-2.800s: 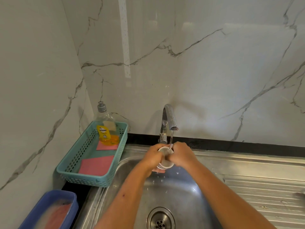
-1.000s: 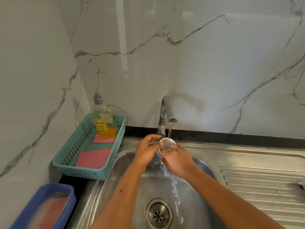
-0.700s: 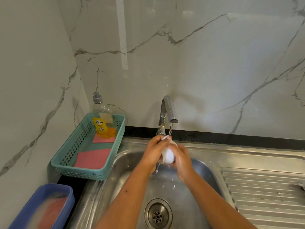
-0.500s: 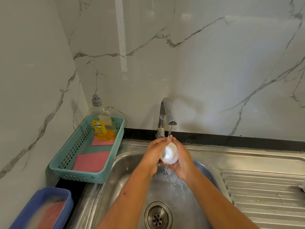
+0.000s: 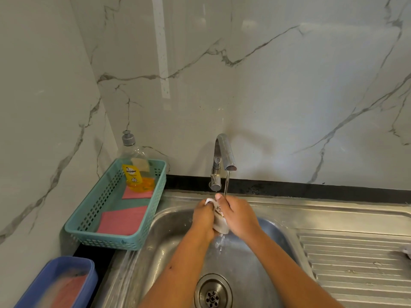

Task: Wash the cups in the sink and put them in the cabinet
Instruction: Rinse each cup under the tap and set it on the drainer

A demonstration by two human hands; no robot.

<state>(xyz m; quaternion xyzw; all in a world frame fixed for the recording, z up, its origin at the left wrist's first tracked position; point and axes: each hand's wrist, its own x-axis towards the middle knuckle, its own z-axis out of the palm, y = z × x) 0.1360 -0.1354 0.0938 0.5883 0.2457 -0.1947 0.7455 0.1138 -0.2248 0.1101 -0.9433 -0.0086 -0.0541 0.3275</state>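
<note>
Left hand (image 5: 203, 221) and right hand (image 5: 239, 215) fingers both wrapped around white cup (image 5: 219, 222), under faucet (image 5: 223, 156) stream at 12 o'clock.

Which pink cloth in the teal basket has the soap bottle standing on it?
The pink cloth at the far end of the teal plastic basket, under the clear bottle of yellow dish soap; the nearer pink cloth lies bare.

Most of the cup (image 5: 219, 221) is hidden between left hand (image 5: 203, 216) and right hand (image 5: 239, 215); its brown print is too small to read. The blue tub (image 5: 55, 283) is cut by the bottom-left edge, contents blurred. The drain (image 5: 212, 294) is cropped at the bottom. A pale object (image 5: 407, 250) at the right edge is cropped, can't tell what.
</note>
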